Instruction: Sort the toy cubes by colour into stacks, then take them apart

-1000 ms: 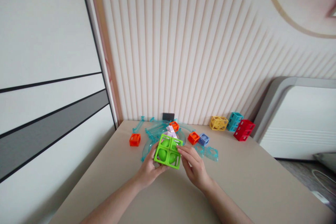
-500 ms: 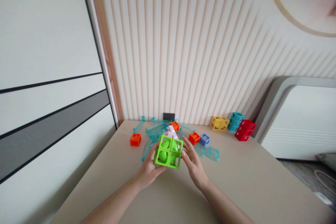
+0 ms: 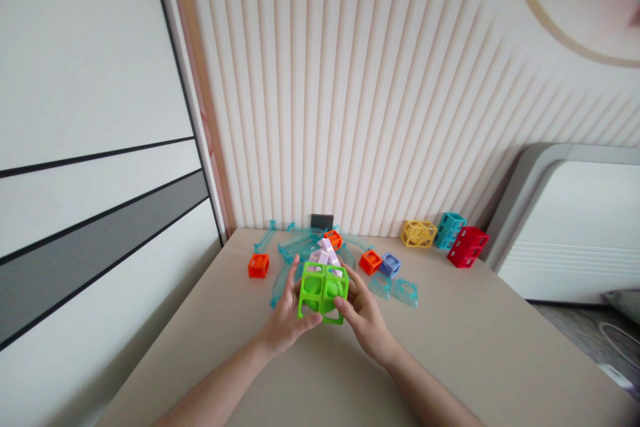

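Observation:
A block of joined green open-frame cubes [image 3: 324,290] with rounded green shapes inside is held between my two hands over the table. My left hand [image 3: 287,317] grips its left side, thumb across the lower front edge and a finger pointing up beside it. On the right side my right hand [image 3: 364,312] closes round it, thumb pressed on the front face. Just behind the green cubes lie pale lilac blocks [image 3: 325,253], partly hidden. Translucent teal track pieces [image 3: 300,247] spread out behind them.
Orange cubes [image 3: 259,265] and a blue-violet cube [image 3: 390,265] lie around the teal pieces on the beige table [image 3: 440,340]. At the back right stand yellow [image 3: 419,233], teal [image 3: 450,231] and red [image 3: 468,247] cube blocks. A ribbed wall [image 3: 320,80] rises behind.
The green cubes have tipped and turned slightly in my hands. My right hand has closed in, its thumb now on the front face. My left thumb has moved onto the lower edge.

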`<act>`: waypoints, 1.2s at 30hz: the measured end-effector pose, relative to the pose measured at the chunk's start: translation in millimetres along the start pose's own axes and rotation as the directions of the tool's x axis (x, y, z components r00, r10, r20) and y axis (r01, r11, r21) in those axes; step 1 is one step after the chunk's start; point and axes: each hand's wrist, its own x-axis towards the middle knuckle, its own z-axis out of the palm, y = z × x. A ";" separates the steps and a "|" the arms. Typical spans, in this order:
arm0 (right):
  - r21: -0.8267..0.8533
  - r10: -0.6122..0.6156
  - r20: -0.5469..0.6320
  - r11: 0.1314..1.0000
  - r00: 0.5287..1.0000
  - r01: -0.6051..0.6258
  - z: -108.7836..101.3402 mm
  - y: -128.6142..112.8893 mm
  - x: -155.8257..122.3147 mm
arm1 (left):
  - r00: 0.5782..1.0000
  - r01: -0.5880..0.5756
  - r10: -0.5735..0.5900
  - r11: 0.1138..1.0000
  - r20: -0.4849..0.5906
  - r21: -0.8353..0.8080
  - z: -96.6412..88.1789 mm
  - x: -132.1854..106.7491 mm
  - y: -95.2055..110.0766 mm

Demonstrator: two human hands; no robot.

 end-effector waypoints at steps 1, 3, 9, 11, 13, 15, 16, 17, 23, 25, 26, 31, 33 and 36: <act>-0.057 -0.017 0.004 0.998 1.000 0.017 -0.6 3.5 -2.1 | 0.999 0.015 -0.014 1.000 -0.030 0.012 -0.2 0.8 0.6; -0.160 -0.054 0.018 0.986 0.998 0.056 -1.6 9.3 -5.8 | 0.995 0.028 -0.022 0.997 -0.096 0.070 -0.6 2.0 1.6; -0.270 -0.126 0.062 0.953 0.990 0.138 -5.5 13.7 -8.4 | 0.990 0.038 -0.019 0.991 -0.140 0.132 -0.6 1.3 5.6; -0.295 -0.130 0.071 0.944 0.989 0.145 -7.1 13.3 -8.3 | 0.991 0.039 -0.022 0.992 -0.135 0.121 -0.4 0.4 7.3; -0.309 -0.132 0.079 0.939 0.988 0.151 -8.1 12.9 -8.4 | 0.990 0.046 -0.030 0.992 -0.134 0.118 0.1 -0.5 9.2; -0.320 -0.137 0.085 0.934 0.987 0.157 -8.2 12.5 -8.4 | 0.989 0.058 -0.041 0.992 -0.139 0.116 0.8 -1.3 11.2; -0.327 -0.138 0.086 0.932 0.987 0.159 -7.9 12.1 -8.4 | 0.989 0.063 -0.047 0.991 -0.141 0.114 1.1 -1.6 11.9; -0.331 -0.140 0.086 0.930 0.986 0.161 -7.6 11.6 -8.4 | 0.988 0.067 -0.051 0.991 -0.144 0.112 1.2 -1.8 12.3; -0.349 -0.135 0.076 0.924 0.988 0.153 -4.9 5.0 -6.1 | 0.989 0.049 -0.026 0.986 -0.148 0.158 -1.0 -2.0 7.8; -0.339 -0.135 0.078 0.928 0.988 0.154 -4.4 2.9 -5.0 | 0.989 0.021 0.006 0.983 -0.145 0.180 -1.8 -1.4 5.7; -0.331 -0.135 0.083 0.931 0.987 0.155 -4.2 2.2 -4.6 | 0.989 0.008 0.018 0.983 -0.143 0.183 -2.0 -1.0 5.0; -0.334 -0.115 0.101 0.932 0.988 0.143 -4.8 1.7 -4.6 | 0.988 0.022 0.000 0.990 -0.154 0.140 -2.4 0.4 5.4; -0.345 -0.104 0.102 0.929 0.989 0.133 -5.3 1.7 -5.2 | 0.990 0.034 -0.018 0.993 -0.141 0.117 -2.3 0.1 7.0; -0.343 -0.099 0.109 0.930 0.989 0.131 -5.6 1.0 -5.7 | 0.992 0.035 -0.024 0.995 -0.124 0.088 -1.8 -0.5 9.7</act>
